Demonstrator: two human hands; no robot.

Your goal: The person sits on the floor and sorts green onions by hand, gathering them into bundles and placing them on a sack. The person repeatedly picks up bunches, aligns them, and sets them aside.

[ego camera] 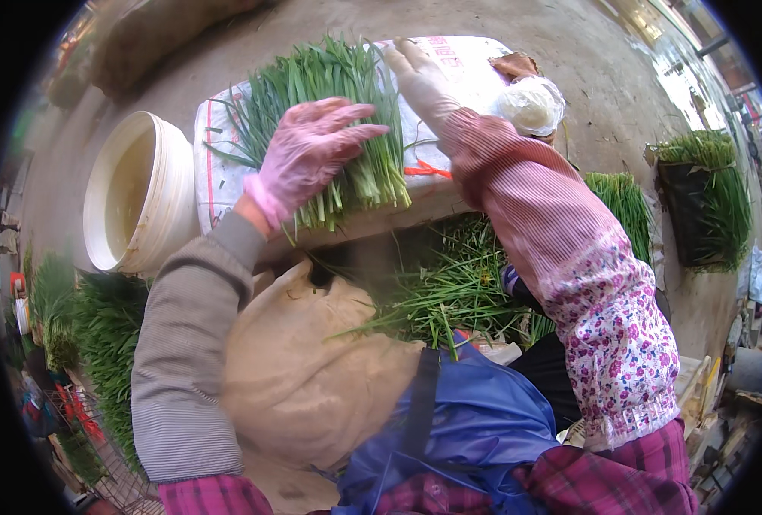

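Note:
A bunch of garlic chives [348,129] lies across a white woven sack [422,138] that covers a low bench, leaf tips away from me and pale cut ends towards me. My left hand [313,148], in a pink glove, is over the bunch with fingers spread; how firmly it touches cannot be told. Flat against or just beside the bunch's far right edge is my right hand [419,77], in a white glove, fingers extended and holding nothing. A red tie [427,169] lies on the sack near the cut ends.
Left of the bench stands a white bucket [152,193]. A clear plastic bag [532,103] sits at the sack's right end. Loose chive trimmings [445,290] are heaped below the bench. More chives stand at left [110,335] and right [619,206]; a tan cloth [316,373] covers my lap.

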